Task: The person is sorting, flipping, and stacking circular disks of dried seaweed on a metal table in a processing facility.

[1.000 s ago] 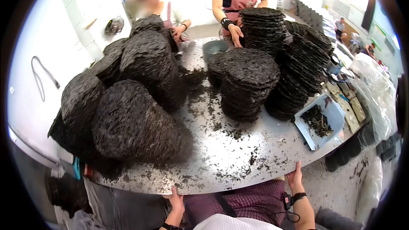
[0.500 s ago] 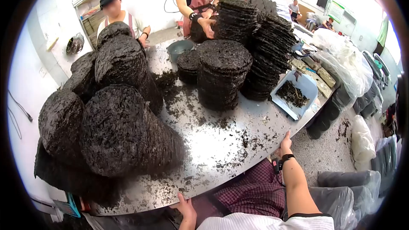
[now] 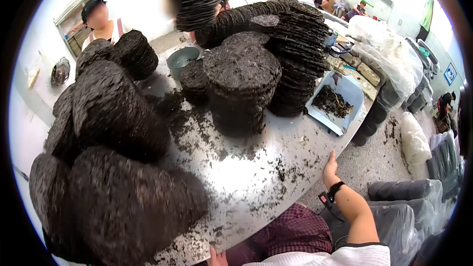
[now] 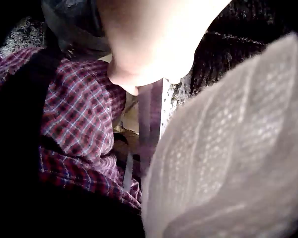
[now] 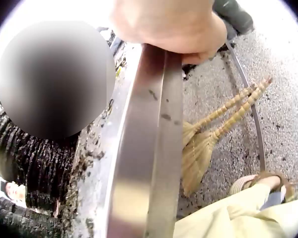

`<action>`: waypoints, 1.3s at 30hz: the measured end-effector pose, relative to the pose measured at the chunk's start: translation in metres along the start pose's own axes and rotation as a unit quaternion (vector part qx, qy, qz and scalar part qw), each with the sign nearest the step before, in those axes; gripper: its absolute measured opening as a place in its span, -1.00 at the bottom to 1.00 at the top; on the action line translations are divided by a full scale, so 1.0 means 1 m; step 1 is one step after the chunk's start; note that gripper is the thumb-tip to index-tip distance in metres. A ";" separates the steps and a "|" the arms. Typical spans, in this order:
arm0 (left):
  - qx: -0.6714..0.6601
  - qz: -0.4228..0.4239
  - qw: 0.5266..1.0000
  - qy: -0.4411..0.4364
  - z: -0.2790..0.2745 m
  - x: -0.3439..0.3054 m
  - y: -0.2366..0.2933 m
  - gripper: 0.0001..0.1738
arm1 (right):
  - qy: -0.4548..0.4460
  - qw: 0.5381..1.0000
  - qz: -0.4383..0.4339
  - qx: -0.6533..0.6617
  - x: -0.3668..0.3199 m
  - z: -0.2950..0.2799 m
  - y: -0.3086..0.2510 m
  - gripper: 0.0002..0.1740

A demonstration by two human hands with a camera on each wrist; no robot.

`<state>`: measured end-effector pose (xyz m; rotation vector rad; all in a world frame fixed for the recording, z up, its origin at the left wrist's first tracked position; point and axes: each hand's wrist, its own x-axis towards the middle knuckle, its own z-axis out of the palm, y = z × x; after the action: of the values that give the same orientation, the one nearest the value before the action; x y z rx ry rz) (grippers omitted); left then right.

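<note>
Counter, metal: my left fingers and right fingers grip its edge; black seaweed stacks on top.

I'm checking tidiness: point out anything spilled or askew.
Dark flakes litter the table outside the dustpan, so they look spilled. The tall stack beside the dustpan looks askew, its edges jutting unevenly.

- Metal tabletop, strewn with dark crumbs
- Dark stacks along its left edge
- More piles toward the far edge
- Bowl beside them
- Blue dustpan by the right edge
</note>
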<state>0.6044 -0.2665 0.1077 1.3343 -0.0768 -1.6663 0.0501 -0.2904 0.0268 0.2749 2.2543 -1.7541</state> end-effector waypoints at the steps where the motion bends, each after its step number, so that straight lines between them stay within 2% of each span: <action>1: -0.019 -0.001 1.000 0.023 -0.008 0.006 -0.003 -0.33 | 0.001 1.000 0.005 0.020 0.004 0.002 0.003 0.05; 4: 0.034 -0.013 0.999 0.029 -0.022 0.012 -0.005 -0.37 | -0.019 0.999 0.013 0.034 -0.013 0.002 -0.011 -0.02; 6: 0.054 -0.023 0.998 0.009 -0.006 0.002 0.005 -0.43 | -0.007 1.000 0.019 -0.002 -0.011 0.002 -0.012 -0.03; 9: 0.082 -0.086 0.993 0.011 0.036 -0.018 0.033 -0.44 | 0.000 0.996 0.040 -0.079 -0.016 -0.006 -0.019 -0.02; 10: 0.108 -0.082 0.990 0.034 0.041 -0.022 0.035 -0.44 | -0.004 0.994 0.046 -0.099 -0.018 -0.007 -0.022 -0.01; 11: 0.136 -0.114 0.983 0.049 0.044 -0.024 0.040 -0.46 | -0.009 0.992 0.049 -0.116 -0.017 -0.007 -0.023 -0.01; 13: 0.075 -0.047 0.995 0.034 -0.007 -0.001 0.008 -0.49 | -0.027 0.994 0.033 -0.097 -0.015 -0.008 -0.023 -0.02; 15: 0.073 0.001 0.997 -0.039 -0.043 0.017 -0.012 -0.50 | -0.036 0.997 0.022 -0.061 -0.021 -0.004 -0.025 -0.02; 16: 0.053 0.000 0.999 0.009 -0.010 0.007 -0.003 -0.50 | -0.060 0.998 0.019 -0.008 -0.009 -0.006 -0.011 0.00; 17: -0.015 -0.008 0.999 0.029 -0.024 0.019 -0.014 -0.47 | -0.082 0.997 0.017 0.003 -0.009 -0.008 -0.012 -0.01; 19: -0.034 0.050 0.998 -0.006 0.007 0.005 -0.010 -0.43 | -0.117 0.993 0.023 0.026 -0.020 -0.016 -0.027 -0.03; 20: -0.017 0.066 0.998 -0.010 0.031 -0.008 -0.003 -0.39 | -0.037 0.987 -0.096 -0.123 -0.011 -0.025 -0.019 -0.06; 21: -0.021 0.070 0.997 -0.002 0.021 -0.002 -0.008 -0.38 | 0.039 0.937 -0.219 -0.268 0.006 -0.036 -0.019 -0.07; 22: -0.016 0.077 0.996 0.039 0.023 -0.010 -0.010 -0.39 | 0.071 0.893 -0.354 -0.268 0.016 -0.045 -0.035 -0.09; 23: -0.014 0.086 0.993 0.079 0.033 -0.018 -0.008 -0.39 | 0.100 0.830 -0.484 -0.257 0.028 -0.048 -0.055 -0.11; 25: 0.045 0.155 0.967 0.199 0.041 -0.028 -0.021 -0.35 | 0.044 0.819 -0.520 -0.239 0.075 -0.043 -0.096 -0.09; 27: 0.123 0.182 0.925 0.309 0.018 -0.016 -0.039 -0.24 | 0.003 0.857 -0.455 -0.241 0.121 -0.029 -0.121 -0.12; 28: 0.180 0.230 0.911 0.290 -0.018 -0.003 -0.052 -0.18 | -0.025 0.893 -0.365 -0.263 0.143 -0.026 -0.122 -0.19; 29: 0.233 0.259 0.888 0.301 -0.007 -0.014 -0.051 -0.19 | -0.058 0.916 -0.278 -0.283 0.166 -0.020 -0.125 -0.26; 31: 0.336 0.308 0.826 0.332 0.024 -0.048 -0.031 -0.20 | -0.036 0.866 -0.339 -0.365 0.206 -0.021 -0.109 -0.39; 33: 0.404 0.384 0.786 0.268 0.018 -0.060 -0.016 -0.23 | -0.079 0.899 -0.280 -0.327 0.157 -0.028 -0.125 -0.49; 34: 0.422 0.415 0.763 0.261 0.025 -0.066 -0.007 -0.23 | -0.086 0.893 -0.303 -0.320 0.137 -0.037 -0.124 -0.52; 35: 0.444 0.441 0.738 0.251 0.032 -0.072 0.001 -0.23 | -0.146 0.919 -0.282 -0.232 0.128 -0.048 -0.114 -0.55; 36: 0.471 0.480 0.710 0.211 0.027 -0.070 0.006 -0.24 | -0.153 0.933 -0.274 -0.178 0.157 -0.054 -0.080 -0.57; 37: 0.450 0.486 0.720 0.205 0.032 -0.067 0.009 -0.24 | -0.132 0.856 -0.442 -0.235 0.152 -0.070 -0.062 -0.42; 38: 0.424 0.491 0.736 0.193 0.041 -0.065 0.014 -0.24 | -0.246 0.904 -0.344 -0.070 0.179 -0.077 -0.020 -0.34; 39: 0.399 0.494 0.752 0.178 0.051 -0.062 0.018 -0.23 | -0.247 0.910 -0.328 -0.061 0.140 -0.086 -0.024 -0.29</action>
<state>0.5724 -0.2576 0.1830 1.7260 -1.1694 -0.4035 -0.0977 -0.2155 0.0224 -0.9520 2.1677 -1.6666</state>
